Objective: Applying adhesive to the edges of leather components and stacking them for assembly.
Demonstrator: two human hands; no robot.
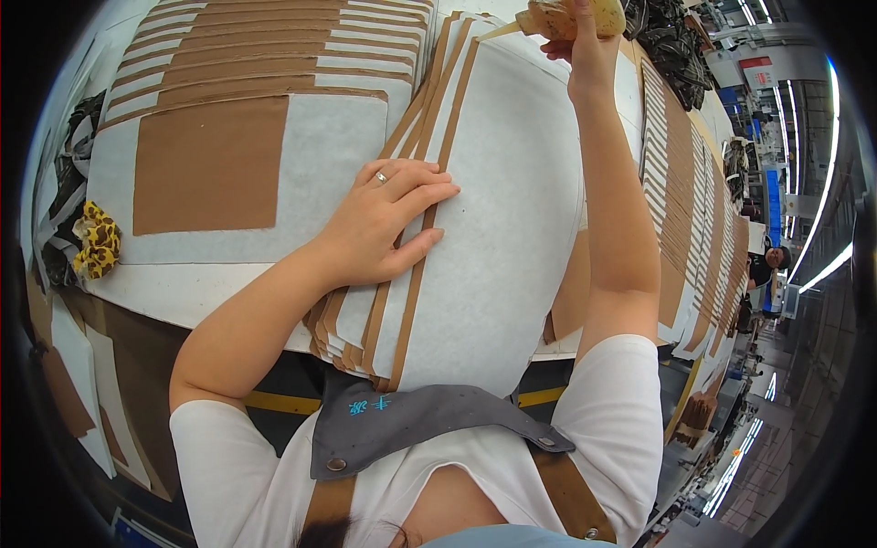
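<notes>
A: Where is the left hand (384, 224)?

B: It lies flat on a fanned stack of white sheets (498, 210) with brown edges. The fingers (422, 196) are spread wide and press down. They grip nothing.

A: And the right hand (585, 36)?

B: It is stretched far out, at the top end of the stack. It is closed around a tan sponge (571, 16). The sponge touches the top edge of the sheets.

A: Where does the stack sit?

B: On the desk (183, 301), right in front of the person. It hangs a little over the near edge. To the left is another row of sheets (247, 137), white with big brown patches. More lie to the right (685, 183).

A: How would the sheets feel?

B: I think thin and light, and a bit bendy, like card. They look like they could slide over each other, so a flat palm on top holds them best. To lift one, I would pinch a brown edge.

A: And the sponge?

B: Soft and squishy, I guess. A loose hold around its middle should do.

A: Anything else?

B: A spotted yellow hair tie (96, 242) lies far left.
</notes>
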